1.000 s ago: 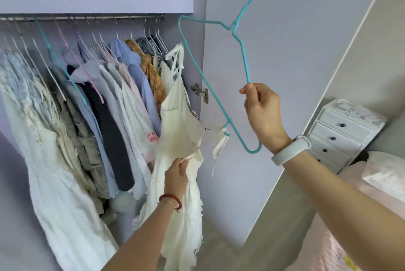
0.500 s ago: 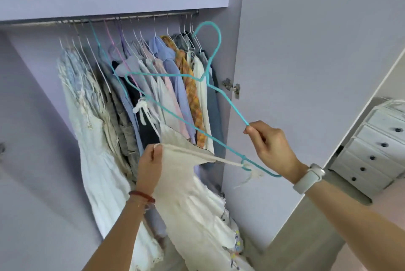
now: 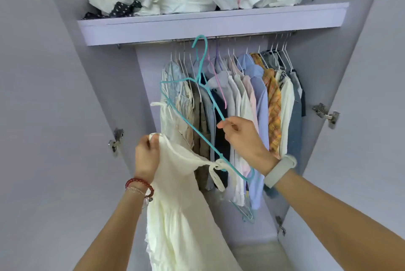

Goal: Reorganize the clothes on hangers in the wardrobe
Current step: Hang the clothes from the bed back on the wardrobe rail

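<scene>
Right hand point(image 3: 240, 137) pinches teal hanger point(image 3: 186, 115), left hand point(image 3: 146, 154) grips cream dress point(image 3: 182, 205), hem cut off below

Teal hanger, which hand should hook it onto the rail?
Probably the right hand: it already grips the teal hanger, hook just below the rail. The left hand is busy holding the dress.

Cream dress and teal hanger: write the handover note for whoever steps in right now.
Left hand grips the cream dress at its top edge.
Right hand pinches the teal hanger by one sloping arm, tilted, its hook close to the rail; whether it has caught cannot be told.
Done: one dress strap is tied at the hanger's lower end, another sits at its upper end.
Left: confirm the hook on the rail among the hung clothes, release, straighten the dress.
</scene>
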{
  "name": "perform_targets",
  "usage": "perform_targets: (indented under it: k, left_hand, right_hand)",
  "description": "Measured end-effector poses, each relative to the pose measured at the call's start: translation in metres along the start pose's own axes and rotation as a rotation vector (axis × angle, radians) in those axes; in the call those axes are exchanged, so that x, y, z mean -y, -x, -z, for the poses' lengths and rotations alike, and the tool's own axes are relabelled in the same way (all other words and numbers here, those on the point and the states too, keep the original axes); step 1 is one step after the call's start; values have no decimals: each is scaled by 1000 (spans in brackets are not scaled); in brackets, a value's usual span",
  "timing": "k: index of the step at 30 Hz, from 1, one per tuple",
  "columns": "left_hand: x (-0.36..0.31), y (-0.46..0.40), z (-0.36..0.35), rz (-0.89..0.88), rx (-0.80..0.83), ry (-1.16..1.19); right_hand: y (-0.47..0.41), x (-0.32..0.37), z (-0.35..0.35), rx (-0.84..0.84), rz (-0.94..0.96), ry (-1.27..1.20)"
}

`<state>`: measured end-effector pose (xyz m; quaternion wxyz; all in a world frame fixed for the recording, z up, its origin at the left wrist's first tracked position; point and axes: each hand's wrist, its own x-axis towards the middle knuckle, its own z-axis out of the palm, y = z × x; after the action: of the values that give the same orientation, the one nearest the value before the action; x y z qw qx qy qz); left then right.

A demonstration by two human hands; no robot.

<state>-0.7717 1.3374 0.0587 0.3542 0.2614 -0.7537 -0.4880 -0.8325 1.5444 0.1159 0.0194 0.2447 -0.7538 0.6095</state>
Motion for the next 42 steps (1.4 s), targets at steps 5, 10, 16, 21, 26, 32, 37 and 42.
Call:
perform_targets:
  k: [5, 10, 16, 21, 26, 32, 37, 42]
  left_hand:
    - [23, -36, 29, 1, 2, 31]
    - [39, -76, 53, 42, -150, 107]
    - [38, -133, 38, 82, -294, 31]
    - [32, -183, 19, 157, -312, -46]
    - [33, -228, 4, 202, -318, -18]
    - [34, -280, -25, 71, -300, 23]
    - [19, -332, -52, -106, -225, 185]
    - [32, -368, -78, -134, -117, 126]
  right_hand:
    - [-28, -21, -62, -9, -48, -81]
    - [-57, -47, -95, -67, -86, -85]
    - [-100, -49, -118, -50, -34, -39]
    - [-140, -30, -161, -5, -91, -79]
    - [-181, -22, -196, -54, -143, -66]
    - [-236, -34, -212, -143, -84, -27]
    - [-277, -50, -219, -253, -41, -6]
    - [-297, -59, -224, -271, -11, 62]
